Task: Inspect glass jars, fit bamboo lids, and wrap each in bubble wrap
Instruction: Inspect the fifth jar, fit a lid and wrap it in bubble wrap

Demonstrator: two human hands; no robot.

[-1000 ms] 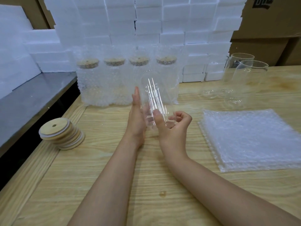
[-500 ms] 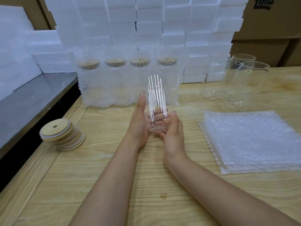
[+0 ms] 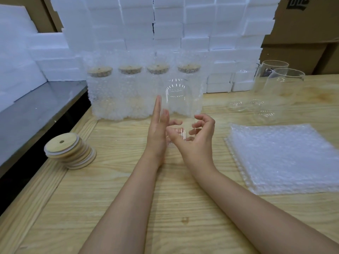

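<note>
Above the desk (image 3: 128,208), the glass jar (image 3: 176,101) is touched by the flat left hand (image 3: 156,136) and gripped by the curled right hand (image 3: 196,143).

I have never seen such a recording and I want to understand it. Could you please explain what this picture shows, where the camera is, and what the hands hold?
There is no machine: a person works with bare hands, and the single camera sits on the person's head, looking down. The left hand lies flat against a glass jar, and the right hand curls round its lower part. On the wooden table lie a stack of bamboo lids at the left, bubble wrap sheets at the right, two bare jars behind them, and four wrapped jars with lids at the back.
</note>
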